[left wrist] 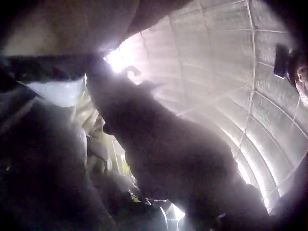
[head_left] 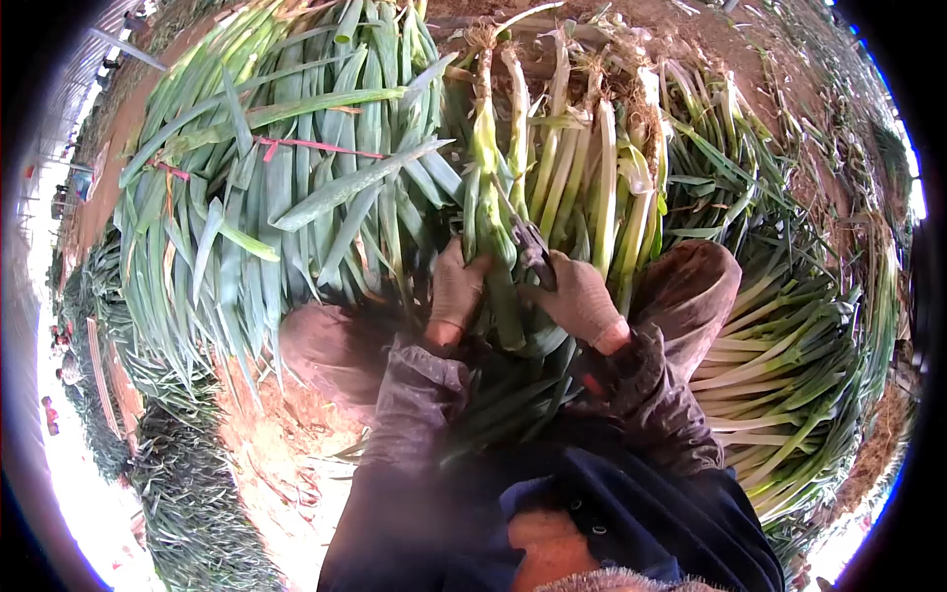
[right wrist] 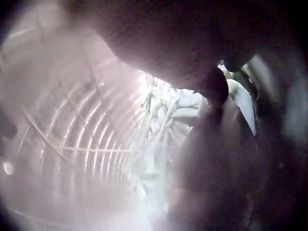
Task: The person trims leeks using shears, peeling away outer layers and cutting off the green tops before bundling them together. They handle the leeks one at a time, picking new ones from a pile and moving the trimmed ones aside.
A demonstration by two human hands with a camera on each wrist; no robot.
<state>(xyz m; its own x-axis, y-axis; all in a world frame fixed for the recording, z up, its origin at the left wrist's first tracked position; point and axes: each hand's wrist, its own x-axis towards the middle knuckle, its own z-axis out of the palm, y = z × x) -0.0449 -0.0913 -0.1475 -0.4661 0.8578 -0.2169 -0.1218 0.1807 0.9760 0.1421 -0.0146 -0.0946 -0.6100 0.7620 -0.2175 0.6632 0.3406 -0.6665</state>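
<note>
In the head view, my gloved left hand (head_left: 459,284) grips a leek (head_left: 503,296) whose roots point away from me and whose thick green leaves hang toward my lap. Right beside it, my gloved right hand (head_left: 580,298) holds a dark metal hand tool (head_left: 533,253) with a thin pointed end, which lies along the leek's stem. I cannot tell the tool's exact kind. Both wrist views are dark; the left hand (left wrist: 159,144) and right hand (right wrist: 178,53) show mostly as silhouettes there.
A large pile of green leek leaves (head_left: 326,197), partly tied with pink string (head_left: 326,149), lies at left. Leeks with pale stems and roots (head_left: 607,187) lie ahead. Another heap (head_left: 779,385) fans out at right. My bent knees (head_left: 695,286) flank the hands.
</note>
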